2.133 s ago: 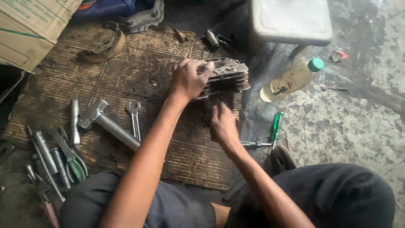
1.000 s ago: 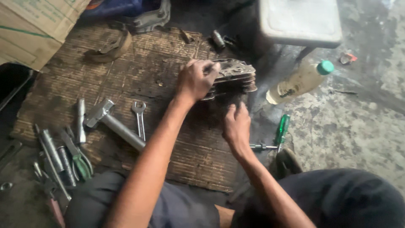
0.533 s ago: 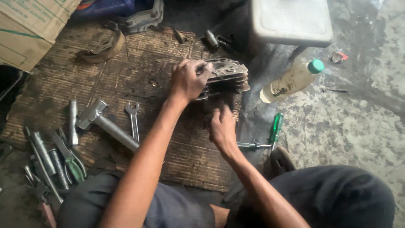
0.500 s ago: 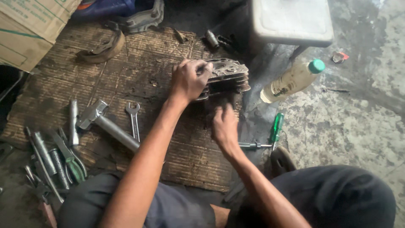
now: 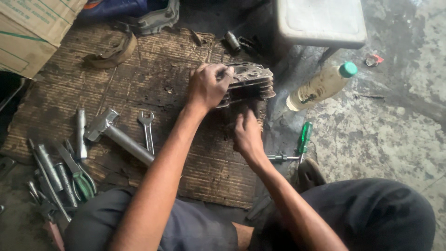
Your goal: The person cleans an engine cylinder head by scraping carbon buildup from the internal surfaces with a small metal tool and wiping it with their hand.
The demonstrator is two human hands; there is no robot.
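A: From the left, what lies on the cardboard mat [image 5: 69, 83]?

B: A cluster of pliers and sockets [image 5: 60, 174], then a hammer [image 5: 118, 137] and an open-ended spanner [image 5: 147, 130] just beside it.

A: And the hands?

B: The left hand [image 5: 207, 87] is closed over the near-left edge of the finned engine cylinder [image 5: 248, 83], which sits on the mat's far right part. The right hand [image 5: 247, 135] is just below the block, fingers bent towards its dark underside; whether they pinch anything there I cannot tell.

A: Further right?

B: A green-handled screwdriver [image 5: 303, 139] on the concrete floor [image 5: 385, 135], and a plastic bottle with a green cap [image 5: 322, 86] lying on its side.

A: Any risk, as you judge it?

B: The block looks greasy and is held by one hand only; it could slip or tip onto the right fingers under it. The fin edges could nick skin too.
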